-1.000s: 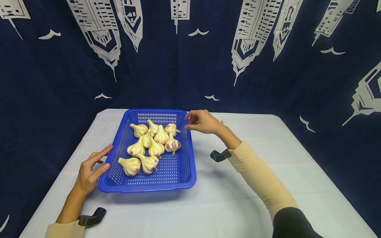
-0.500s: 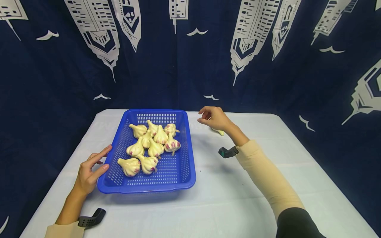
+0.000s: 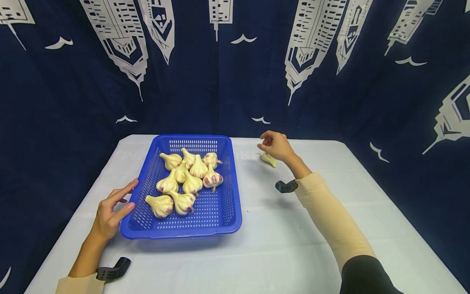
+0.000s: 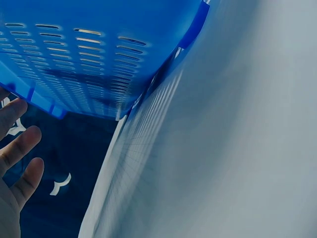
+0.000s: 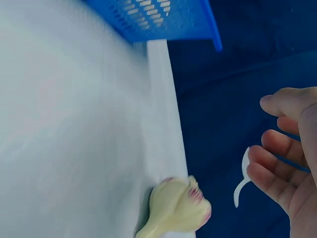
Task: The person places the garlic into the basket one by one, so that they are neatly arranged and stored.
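A blue plastic basket [image 3: 220,208] holds several garlic bulbs [image 3: 192,183], cream with purple streaks. At its left rim lies my left hand [image 3: 110,210], fingers extended against the edge; the left wrist view shows its fingertips [image 4: 30,171] beside the slotted wall. My right hand [image 3: 277,145] hovers over the table right of the basket, fingers loosely bent and nothing between them. Just below it a single garlic bulb [image 3: 268,158] lies on the cloth. In the right wrist view this garlic bulb [image 5: 178,206] sits apart from the fingers.
A white cloth covers the table [image 3: 279,245]. Behind it hangs a dark blue curtain [image 3: 198,90] with white building prints. Each wrist wears a black camera band, such as the right band [image 3: 286,187].
My right hand has moved from the basket's right rim rightward over the table, uncovering the lone garlic bulb. The left hand and the basket have stayed in place.
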